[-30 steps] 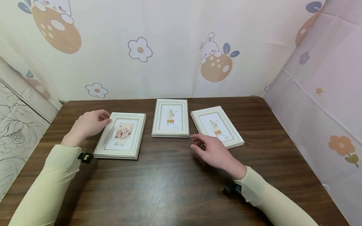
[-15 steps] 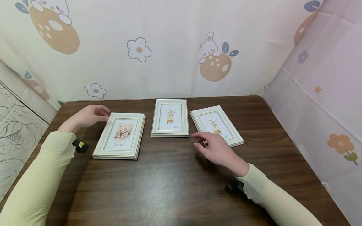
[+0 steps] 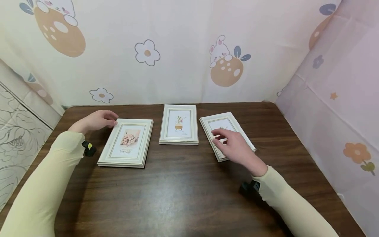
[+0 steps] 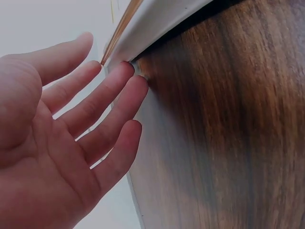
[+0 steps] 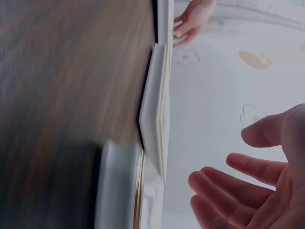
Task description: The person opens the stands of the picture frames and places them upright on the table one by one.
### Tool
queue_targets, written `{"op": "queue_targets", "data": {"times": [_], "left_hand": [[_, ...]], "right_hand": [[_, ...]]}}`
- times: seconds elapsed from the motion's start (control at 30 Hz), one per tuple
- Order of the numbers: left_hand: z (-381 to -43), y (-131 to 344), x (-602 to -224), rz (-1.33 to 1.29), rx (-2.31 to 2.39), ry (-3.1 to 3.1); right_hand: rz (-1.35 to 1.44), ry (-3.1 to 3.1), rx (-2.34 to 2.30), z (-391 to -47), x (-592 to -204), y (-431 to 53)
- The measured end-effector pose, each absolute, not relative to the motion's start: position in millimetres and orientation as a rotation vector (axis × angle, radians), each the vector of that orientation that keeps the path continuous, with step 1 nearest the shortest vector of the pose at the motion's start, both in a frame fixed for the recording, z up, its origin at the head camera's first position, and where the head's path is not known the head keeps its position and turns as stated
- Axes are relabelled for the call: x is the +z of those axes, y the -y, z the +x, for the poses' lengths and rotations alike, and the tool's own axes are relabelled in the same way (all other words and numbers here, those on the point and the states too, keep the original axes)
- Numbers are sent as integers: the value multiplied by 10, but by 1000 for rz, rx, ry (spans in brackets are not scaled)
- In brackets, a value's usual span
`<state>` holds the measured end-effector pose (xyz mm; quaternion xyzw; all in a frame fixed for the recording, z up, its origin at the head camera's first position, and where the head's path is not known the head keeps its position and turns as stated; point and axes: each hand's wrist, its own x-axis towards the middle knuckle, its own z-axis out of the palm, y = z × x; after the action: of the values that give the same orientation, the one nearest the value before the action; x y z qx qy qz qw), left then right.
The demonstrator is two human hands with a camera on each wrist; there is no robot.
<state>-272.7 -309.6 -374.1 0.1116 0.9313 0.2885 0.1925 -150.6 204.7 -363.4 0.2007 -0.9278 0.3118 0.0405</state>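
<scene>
At right of table [image 3: 160, 197], right hand [image 3: 237, 146] over right frame [image 3: 225, 122], fingers loosely bent, gripping nothing. Left frame [image 3: 127, 143] flat at left. Frames look stiff, probably light, smooth; fronts maybe fragile: best pinched by opposite outer edges. Left hand [image 3: 96, 120] at left frame's far left corner, fingers relaxed, grasping nothing, contact unclear. Middle frame [image 3: 179, 124] farther, before curtain [image 3: 180, 72].

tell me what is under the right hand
A picture frame lies below the right hand; its far end, left side and part of its plant print show. The hand covers much of the frame's near end and the print's lower part.
</scene>
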Motion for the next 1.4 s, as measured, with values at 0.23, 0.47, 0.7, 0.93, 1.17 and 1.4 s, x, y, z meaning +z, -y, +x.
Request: {"op": "queue_targets", "data": {"times": [0.23,0.47,0.7,0.93,1.17,1.4], "left_hand": [[-2778,3055,-3774,327,777,-2636],[-2771,2981,-3774,224,799,-2573],[-2793,2935,-3792,107,858,-2485],[-2811,2931,-3822,78,848,-2514],[-2776,2896,-3769,61,897,-2507],[-2773,2924,-3758,48,972,-2485]], "right_hand": [[487,2818,1013,-1656,-3708,-2237],[405,2864,1027,-1757,-3738,-2374],[297,2918,1115,-1801,-3724,-2472],[217,2930,1233,-1820,-3695,-2554],[179,2904,1362,-1824,-3694,-2632],[164,2895,1404,-1817,-3683,-2698]]}}
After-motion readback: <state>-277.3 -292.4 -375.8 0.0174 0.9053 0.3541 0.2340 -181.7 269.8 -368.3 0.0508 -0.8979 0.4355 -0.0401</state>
